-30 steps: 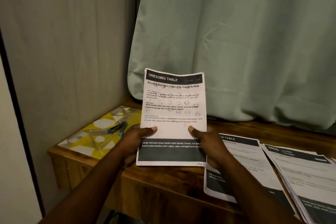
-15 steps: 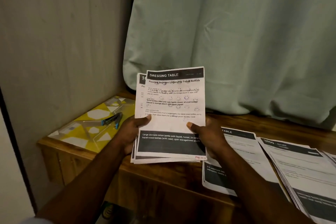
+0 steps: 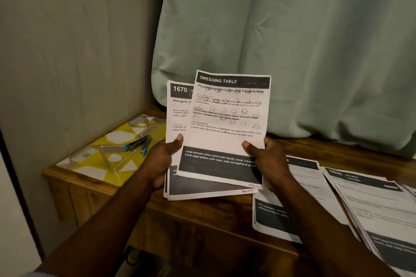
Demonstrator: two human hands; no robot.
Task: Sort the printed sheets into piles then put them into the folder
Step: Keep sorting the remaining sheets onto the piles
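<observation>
Right hand pinches the DRESSING TABLE sheet at its lower right edge, thumb on the face and fingers behind. Left hand grips the held stack from the left, thumb pressed on the 1670 sheet that now tops it. Change: a second ago only the DRESSING TABLE sheet showed, squared over the rest; half a second ago a sliver of the sheet under it peeked out. Now the top sheet sits shifted right and slightly tilted, with the 1670 header and a "Peel garlic" title exposed down the left strip. So the top sheet is being peeled off the stack, likely headed for a pile; which one I cannot tell. Everything in hand hangs over the middle of the desk, toward its front edge. Two piles lie flat on the desk's right part: the middle pile just beside the right forearm, and the right pile, fanned, running to the right edge. Yellow patterned folder, as it looks, lies on the desk's left end with a small blue-and-black stapler on it. Sorting is underway, nothing in the folder yet. A green curtain hangs behind.
</observation>
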